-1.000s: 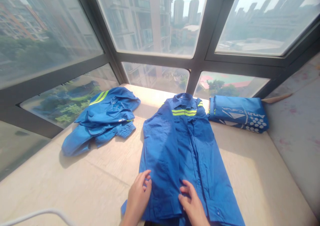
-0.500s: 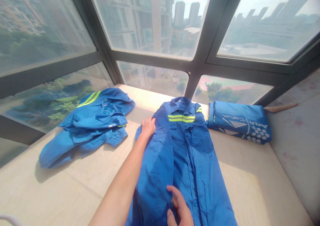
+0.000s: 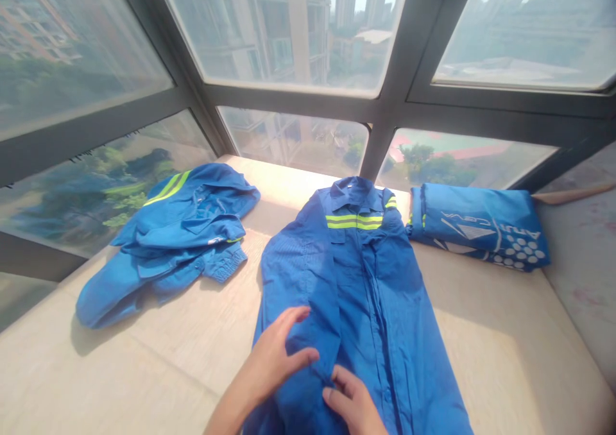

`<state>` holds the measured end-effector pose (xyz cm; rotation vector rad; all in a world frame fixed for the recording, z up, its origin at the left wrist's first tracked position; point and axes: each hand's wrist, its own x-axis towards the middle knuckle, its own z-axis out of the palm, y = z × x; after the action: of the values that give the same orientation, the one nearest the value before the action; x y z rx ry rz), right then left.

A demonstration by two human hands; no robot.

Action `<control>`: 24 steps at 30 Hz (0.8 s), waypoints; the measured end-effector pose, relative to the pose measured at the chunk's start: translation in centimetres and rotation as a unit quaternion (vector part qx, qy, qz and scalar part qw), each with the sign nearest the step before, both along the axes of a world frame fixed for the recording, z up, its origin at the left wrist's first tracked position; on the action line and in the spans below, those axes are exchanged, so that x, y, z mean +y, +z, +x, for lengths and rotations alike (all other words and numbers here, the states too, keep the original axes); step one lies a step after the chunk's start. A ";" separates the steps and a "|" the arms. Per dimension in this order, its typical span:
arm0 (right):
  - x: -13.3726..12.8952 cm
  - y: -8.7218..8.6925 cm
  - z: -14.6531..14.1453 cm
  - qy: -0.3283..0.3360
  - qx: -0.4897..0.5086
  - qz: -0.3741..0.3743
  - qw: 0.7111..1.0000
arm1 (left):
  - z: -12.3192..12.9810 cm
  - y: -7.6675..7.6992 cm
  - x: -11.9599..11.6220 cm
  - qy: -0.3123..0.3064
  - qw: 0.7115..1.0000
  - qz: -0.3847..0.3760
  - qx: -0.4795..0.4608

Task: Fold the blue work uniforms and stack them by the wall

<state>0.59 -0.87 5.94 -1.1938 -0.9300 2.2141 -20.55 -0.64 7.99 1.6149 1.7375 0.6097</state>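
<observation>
Win. frame point(image 3: 298, 98) spans the back; pale ledge point(image 3: 471, 307) sits below it. On the ledge, approx. mid, w/ its far end near the glass: blue jacket point(image 3: 356, 294), front up. L of it, well apart, a crumpled blue garment point(image 3: 178, 242); R, by the far end, a folded blue bundle point(image 3: 471, 223) w/ white print.

Jacket's L sleeve point(image 3: 298, 274) lies lengthwise over/along the body. L hand point(image 3: 276, 351) is above its lower part, thumb & fingers spread apart; contact unclear. R hand point(image 3: 351, 400) is at the sleeve's inner edge, thumb & index close together; can't tell if cloth is pinched betw. them.

Handling, my read: best to lay the sleeve flat w/ light, even strokes, L palm steadying the cloth, R fingertips easing the edge straight. Don't tug, esp. nr the placket point(image 3: 380, 332), as thin cloth prob. ruckles & drags the front askew. Work shoulder to cuff, both hands low.

Orientation: collar point(image 3: 359, 194) pts away, twd the glass; lower end twd the person. Long axis runs near-far, approx. straight, sleeve roughly parallel. Yellow bands point(image 3: 356, 222) run crosswise, just below the collar.
</observation>
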 end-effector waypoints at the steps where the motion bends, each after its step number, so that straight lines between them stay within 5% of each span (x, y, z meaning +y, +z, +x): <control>1: 0.7 0.9 -0.6 -0.014 -0.010 0.003 1.000 | 1.2 -0.2 -2.7 0.011 1.000 -0.012 -0.009; 5: 2.7 4.3 -4.4 -0.046 -0.001 0.040 0.998 | 4.9 -1.0 -8.6 0.135 0.990 -0.014 0.044; 8: 3.3 6.3 -6.9 -0.024 0.031 0.061 0.997 | 5.7 -1.0 -8.5 0.243 0.965 0.044 0.082; 10: 3.1 7.0 -7.5 -0.035 0.035 0.065 0.997 | 5.4 -0.3 -7.8 0.250 0.964 0.066 0.061; 15: 0.7 5.3 -5.0 -0.101 0.038 -0.029 0.994 | 2.8 2.2 -7.5 0.152 0.981 0.041 -0.111; 18: -1.3 3.4 -2.6 -0.152 -0.002 -0.127 0.980 | 1.1 1.9 -8.0 0.235 0.951 0.028 -0.200; 21: -2.6 2.6 -1.0 -0.203 -0.026 -0.192 0.960 | 0.7 0.4 -9.0 0.364 0.917 -0.019 -0.164; 24: -3.6 2.3 -0.5 -0.203 -0.013 -0.212 0.956 | 1.9 -0.7 -10.4 0.359 0.892 -0.134 -0.238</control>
<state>0.09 -4.51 8.23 -1.4488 -0.1788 2.1079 -18.68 -11.05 7.34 0.5231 1.8924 0.9574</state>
